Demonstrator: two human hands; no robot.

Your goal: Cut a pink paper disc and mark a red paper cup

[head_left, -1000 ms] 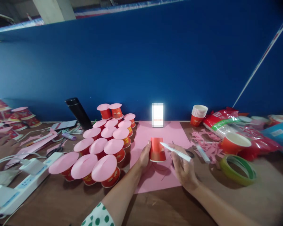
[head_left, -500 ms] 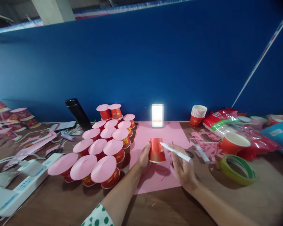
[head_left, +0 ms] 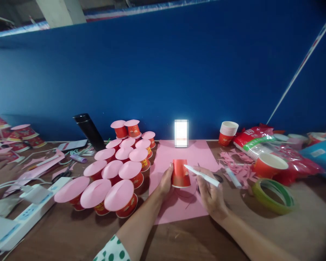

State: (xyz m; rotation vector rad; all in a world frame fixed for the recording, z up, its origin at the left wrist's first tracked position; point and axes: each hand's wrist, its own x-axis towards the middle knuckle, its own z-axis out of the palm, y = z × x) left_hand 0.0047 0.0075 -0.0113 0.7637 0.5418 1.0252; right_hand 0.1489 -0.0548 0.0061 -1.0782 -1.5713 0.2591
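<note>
My left hand (head_left: 167,180) is closed on the side of a red paper cup (head_left: 180,172), which is turned upside down with its white rim at the bottom. A white pen (head_left: 202,175) is gripped in my right hand (head_left: 212,195), its tip at the cup's upper right side. Behind the right fingers a dark loop (head_left: 219,178), perhaps a scissors handle, shows in part; whether the hand holds it I cannot tell. Below the cup lies a pink paper sheet (head_left: 176,212) with a curved line drawn on it.
To the left stand several upturned red cups topped with pink paper discs (head_left: 118,195). A black flask (head_left: 89,132), a power strip (head_left: 29,214) and another person's hand (head_left: 0,175) are farther left. Right are stacked cups (head_left: 228,132), pink scraps (head_left: 240,165) and a tape roll (head_left: 273,197).
</note>
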